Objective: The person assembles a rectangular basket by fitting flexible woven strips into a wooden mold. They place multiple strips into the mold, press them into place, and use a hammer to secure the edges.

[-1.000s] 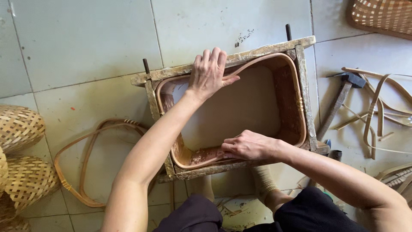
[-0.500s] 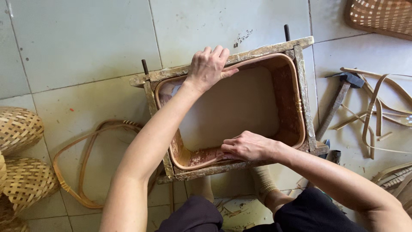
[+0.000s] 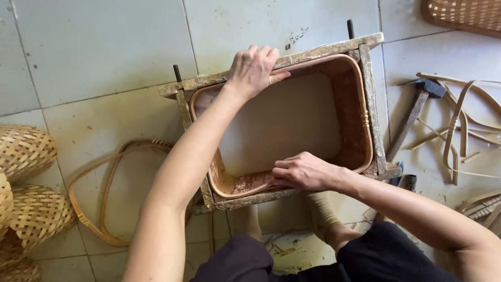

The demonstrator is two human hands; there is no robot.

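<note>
While you lean over it, the rectangular wooden mould frame (image 3: pixel 371 99) sits on the pale tiled floor (image 3: pixel 99 47) at the centre of the view, with a bent reddish-brown cane hoop (image 3: pixel 360 120) pressed round its inside wall. Your left hand (image 3: pixel 254 69) lies flat over the frame's far edge at upper centre, fingers spread on the wood and hoop, its grip pressing rather than clenched. Your right hand (image 3: pixel 305 171) rests on the near edge at lower centre, fingers curled onto the hoop where it meets the frame, its grip loosely closed on the hoop's rim.

Just right of the frame lies a wooden-handled hammer (image 3: pixel 415 112), and beyond it loose tan cane strips (image 3: pixel 459 125) are scattered at the right edge. Lower left of the frame, a loose rounded cane ring (image 3: pixel 94 209) lies on the tiles, with pale woven baskets (image 3: pixel 26 151) stacked at the left edge. Another woven basket (image 3: pixel 464 13) shows at the upper right corner.
</note>
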